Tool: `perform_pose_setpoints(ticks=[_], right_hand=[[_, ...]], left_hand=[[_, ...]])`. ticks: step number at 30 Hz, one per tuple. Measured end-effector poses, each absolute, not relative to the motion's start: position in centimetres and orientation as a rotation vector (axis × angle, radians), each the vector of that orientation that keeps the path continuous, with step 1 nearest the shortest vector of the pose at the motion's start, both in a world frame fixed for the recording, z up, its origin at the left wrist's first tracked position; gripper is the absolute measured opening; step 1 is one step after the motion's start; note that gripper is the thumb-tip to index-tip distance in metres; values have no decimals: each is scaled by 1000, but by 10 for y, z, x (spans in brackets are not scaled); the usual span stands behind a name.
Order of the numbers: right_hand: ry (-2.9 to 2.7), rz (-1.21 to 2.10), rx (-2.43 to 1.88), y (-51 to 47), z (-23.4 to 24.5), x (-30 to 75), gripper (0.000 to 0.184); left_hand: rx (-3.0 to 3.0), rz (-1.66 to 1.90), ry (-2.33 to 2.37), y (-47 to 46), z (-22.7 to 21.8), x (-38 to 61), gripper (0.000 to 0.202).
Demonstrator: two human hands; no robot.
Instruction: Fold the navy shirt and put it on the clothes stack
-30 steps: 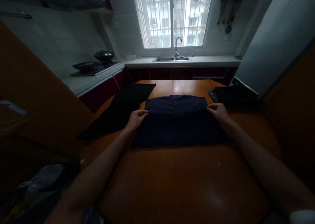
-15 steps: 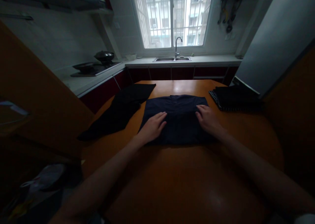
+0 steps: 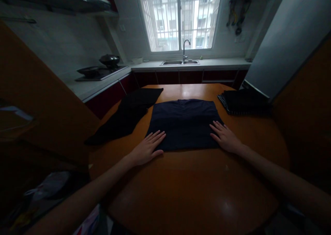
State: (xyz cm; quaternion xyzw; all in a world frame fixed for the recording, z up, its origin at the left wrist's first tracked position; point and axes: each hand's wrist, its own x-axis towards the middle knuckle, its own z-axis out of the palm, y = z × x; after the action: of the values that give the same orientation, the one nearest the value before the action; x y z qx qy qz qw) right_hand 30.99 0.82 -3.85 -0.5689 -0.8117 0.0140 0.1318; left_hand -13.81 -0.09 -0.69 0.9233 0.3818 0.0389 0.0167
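Flat and loosely spread, my left hand [image 3: 148,149] rests on the edge of the navy garment [image 3: 182,124] at eight o'clock and my right hand [image 3: 224,136] at four o'clock, neither grasping any cloth. The navy garment lies smooth at my twelve o'clock on the wooden table [image 3: 191,190]. At ten o'clock from it sprawls a black garment [image 3: 126,114]; at two o'clock sits a dark folded pile [image 3: 245,102], perhaps several pieces, though dim light obscures that.

The left hand [image 3: 146,149] and right hand [image 3: 225,138] are seen bare, with slender fingers [image 3: 159,139]. The left forearm [image 3: 98,186] and right forearm [image 3: 275,172] are uncovered; a slim shape, tapered toward the hands, is shown by both.
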Motion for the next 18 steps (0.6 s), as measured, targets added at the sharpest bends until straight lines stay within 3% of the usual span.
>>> perform_pose_setpoints(ticks=[6, 9, 11, 18], right_hand=[[-2545, -44, -1180, -29, -32, 359, 44], [-2496, -200, -1182, -33, -27, 377, 28], [-2500, -219, -1197, -32, -23, 383, 28], [-2501, 245, -1213, -73, 10, 376, 27]], left_hand=[[2985, 233, 1048, -23, 1, -196, 56], [2973, 287, 1087, -27, 1, -203, 57], [2933, 352, 1121, -27, 0, -201, 52], [2711, 361, 1189, -59, 21, -215, 47]])
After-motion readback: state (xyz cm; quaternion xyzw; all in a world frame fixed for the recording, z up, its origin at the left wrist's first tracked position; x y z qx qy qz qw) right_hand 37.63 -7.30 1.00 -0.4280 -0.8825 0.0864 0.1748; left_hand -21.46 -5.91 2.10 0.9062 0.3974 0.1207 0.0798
